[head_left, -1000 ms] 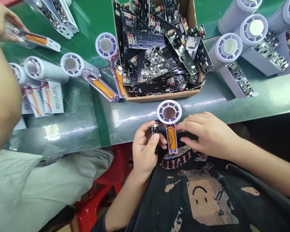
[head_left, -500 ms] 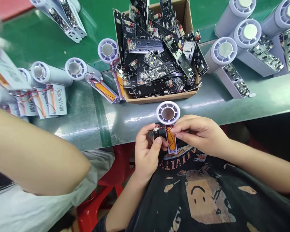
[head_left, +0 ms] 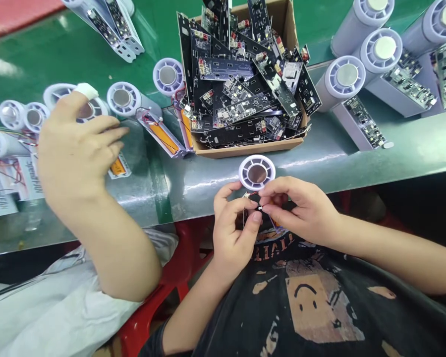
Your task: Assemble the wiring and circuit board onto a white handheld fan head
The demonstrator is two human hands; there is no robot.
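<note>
You had your left hand [head_left: 232,233] and right hand [head_left: 301,210] pinching a small black circuit board [head_left: 254,199] between fingertips, just below a white fan head [head_left: 256,172], near a cardboard box [head_left: 245,151] of boards.

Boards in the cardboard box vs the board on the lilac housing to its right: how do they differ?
The black circuit boards lie loose in the cardboard box, while the single circuit board rests outside it on the lilac fan housing.
The boxed boards are heaped at mixed angles; the single circuit board lies along its housing.
Both are dark boards carrying small components.
</note>
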